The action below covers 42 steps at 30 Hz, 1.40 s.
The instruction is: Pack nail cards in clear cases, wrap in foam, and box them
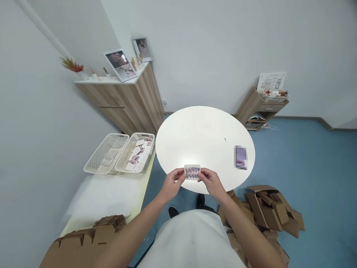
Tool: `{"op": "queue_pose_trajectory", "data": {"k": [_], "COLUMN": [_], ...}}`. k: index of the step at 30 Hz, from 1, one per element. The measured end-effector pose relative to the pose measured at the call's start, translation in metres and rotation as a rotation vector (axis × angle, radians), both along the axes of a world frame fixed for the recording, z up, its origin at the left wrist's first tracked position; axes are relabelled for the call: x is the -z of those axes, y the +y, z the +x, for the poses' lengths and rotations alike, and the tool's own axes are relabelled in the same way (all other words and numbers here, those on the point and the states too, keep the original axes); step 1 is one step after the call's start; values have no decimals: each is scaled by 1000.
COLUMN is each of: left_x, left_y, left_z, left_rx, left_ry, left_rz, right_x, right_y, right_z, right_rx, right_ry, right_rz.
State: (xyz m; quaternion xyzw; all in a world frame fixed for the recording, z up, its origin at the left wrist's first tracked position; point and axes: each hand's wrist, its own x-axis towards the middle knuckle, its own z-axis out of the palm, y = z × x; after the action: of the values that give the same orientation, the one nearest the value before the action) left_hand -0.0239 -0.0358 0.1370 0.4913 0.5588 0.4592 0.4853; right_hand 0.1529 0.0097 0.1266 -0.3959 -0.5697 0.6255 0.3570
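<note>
A small pale card or tray of press-on nails point(192, 172), with nail-shaped pieces in two rows, is held level over the near edge of the round white table point(195, 126). My left hand point(174, 181) pinches its left end between thumb and fingers. At the right end, my right hand point(210, 181) grips it the same way. Whether the card touches the tabletop, I cannot tell. To the right on the table lies a purple package point(240, 157), blurred into blocks.
Two white baskets point(106, 154), one holding printed cards point(138, 156), stand on a side table at left. Cardboard boxes point(272, 208) are heaped on the floor at right, and more cardboard point(80, 245) lies at lower left. Wooden cabinets point(119, 100) line the wall.
</note>
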Motion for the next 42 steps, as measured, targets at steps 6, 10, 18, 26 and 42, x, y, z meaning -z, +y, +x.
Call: {"op": "queue_pose_trajectory", "data": {"k": [6,10,18,26,42], "left_x": [9,14,25,25,65], "left_y": [26,40,54,66,59], "left_z": [52,74,96,99,98], "left_rx": [-49,-56,-38,124,83], "left_ry": [18,2,12,182,351], "left_rz": [-31,-80,-141,-108,-124], "right_x": [13,18,28,39,64], "right_y": [11,22,35,36,49], "right_z": [46,73,114,116,108], "right_rx": [151,105,-111,3,-71], "right_ry": [10,-114,-301,-304,-432], "right_rz": [-40,32,101,89,80]}}
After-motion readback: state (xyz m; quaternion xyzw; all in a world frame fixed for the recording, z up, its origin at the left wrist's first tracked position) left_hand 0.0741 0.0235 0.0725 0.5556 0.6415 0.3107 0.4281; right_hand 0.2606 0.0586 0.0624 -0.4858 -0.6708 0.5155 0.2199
